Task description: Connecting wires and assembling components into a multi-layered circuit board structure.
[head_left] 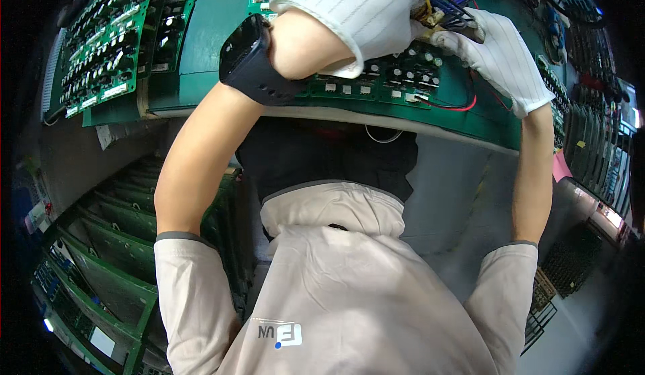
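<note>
Both my hands wear white striped cotton gloves and meet over the green bench at the upper middle. My left hand reaches in with its back toward me, and its fingers, partly hidden, close around a bundle of coloured wires. From the other side my right hand pinches the lower end of that bundle, thumb and fingers together. Small connectors at the wire ends are too blurred to make out. Under the hands lies a green circuit board panel with capacitors and white sockets. A red lead and a black lead run from its edge.
More populated circuit boards stand at the left of the bench. A green slotted rack stands on the floor at lower left. Boards are racked upright at right. The bench's front edge runs before my body.
</note>
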`<state>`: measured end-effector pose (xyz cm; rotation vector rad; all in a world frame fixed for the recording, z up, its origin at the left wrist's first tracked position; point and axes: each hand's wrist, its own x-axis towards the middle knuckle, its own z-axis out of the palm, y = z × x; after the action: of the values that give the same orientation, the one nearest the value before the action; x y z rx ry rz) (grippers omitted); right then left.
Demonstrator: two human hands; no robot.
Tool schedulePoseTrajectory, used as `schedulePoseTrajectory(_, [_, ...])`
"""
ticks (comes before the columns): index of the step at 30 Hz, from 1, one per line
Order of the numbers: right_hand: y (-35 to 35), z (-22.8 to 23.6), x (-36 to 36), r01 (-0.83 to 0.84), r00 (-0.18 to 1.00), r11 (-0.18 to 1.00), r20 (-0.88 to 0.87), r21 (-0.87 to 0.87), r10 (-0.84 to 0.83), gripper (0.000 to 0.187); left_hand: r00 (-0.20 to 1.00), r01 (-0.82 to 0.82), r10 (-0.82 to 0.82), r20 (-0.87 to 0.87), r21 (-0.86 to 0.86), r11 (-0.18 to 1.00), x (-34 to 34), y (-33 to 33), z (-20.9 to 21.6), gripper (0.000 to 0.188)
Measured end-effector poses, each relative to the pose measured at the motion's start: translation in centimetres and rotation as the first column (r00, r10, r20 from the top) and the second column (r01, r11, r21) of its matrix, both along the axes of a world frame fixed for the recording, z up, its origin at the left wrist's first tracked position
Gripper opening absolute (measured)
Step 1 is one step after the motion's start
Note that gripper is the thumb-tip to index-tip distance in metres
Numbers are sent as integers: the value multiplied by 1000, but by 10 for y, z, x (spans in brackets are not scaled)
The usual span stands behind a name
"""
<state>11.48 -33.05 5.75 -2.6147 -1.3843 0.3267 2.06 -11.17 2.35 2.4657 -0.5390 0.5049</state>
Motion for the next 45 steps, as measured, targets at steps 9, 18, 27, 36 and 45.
schedulePoseTrajectory(9, [-2,-18,2,-38,999,980,8,196,37,47,997,-83,83,-4,-95,992,-10,-4,-6,15])
schedulePoseTrajectory(18, [-8,-20,-3,-32,999,965,18,261,28,43,983,-115,107,-146,-42,993,-6,-9,3,19])
schedulePoseTrajectory(27, [-24,-31,0,-288,905,920,390,265,171,31,995,-70,71,-73,10,997,-2,-3,-17,23])
schedulePoseTrajectory(36, [-33,-14,-10,77,972,930,-233,360,10,28,949,-33,48,-311,53,998,-28,13,19,31])
schedulePoseTrajectory(45, [-23,-19,-3,-60,998,895,-1,442,67,26,916,-159,148,-373,0,987,-10,19,16,25])
